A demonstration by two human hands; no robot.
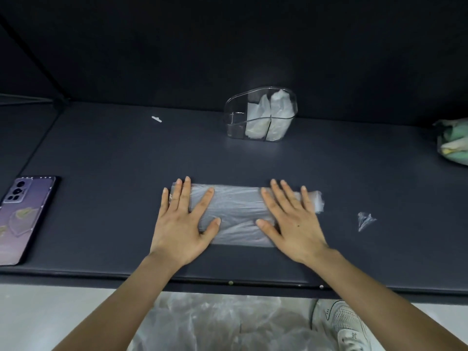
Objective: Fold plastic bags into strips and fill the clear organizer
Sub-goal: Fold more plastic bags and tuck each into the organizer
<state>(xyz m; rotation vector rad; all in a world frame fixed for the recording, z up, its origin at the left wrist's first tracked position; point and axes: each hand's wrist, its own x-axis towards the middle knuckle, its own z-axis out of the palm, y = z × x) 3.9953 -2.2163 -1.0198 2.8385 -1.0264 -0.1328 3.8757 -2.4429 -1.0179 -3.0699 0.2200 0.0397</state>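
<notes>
Item 1. Plastic bag (pixel 238 214): translucent and creased, folded into a wide flat strip. It lies on the dark counter (pixel 114 173), nearer the person than the clear organizer (pixel 234 115) and roughly in line with it.

Item 2. Left hand (pixel 182 224): flat, palm down, fingers straight and spread. It presses the strip's left end, on the near-left side of the organizer.

Item 3. Right hand (pixel 293 224): flat, palm down, fingers straight and spread. It presses the strip's right end, near side of the organizer. A short crumpled tail of bag shows past its fingers.

Item 4. Clear organizer: upright at the back of the counter, well apart from both hands. Folded white bags (pixel 276 115) stand in its middle and right sections.

Item 5. Smartphone (pixel 22 216): purple case, camera side up, far to the near-left of the organizer.

Item 6. Small white scrap (pixel 156 119): on the counter, left of the organizer.

Item 7. Clear plastic scrap (pixel 366 220): on the counter, near-right of the organizer.

Item 8. Green and cream bundle (pixel 453 143): far right of the organizer, cut by the frame edge.

Item 9. Loose clear plastic bags (pixel 215 323): heaped below the counter's near edge, beside a white sneaker (pixel 347 325).
</notes>
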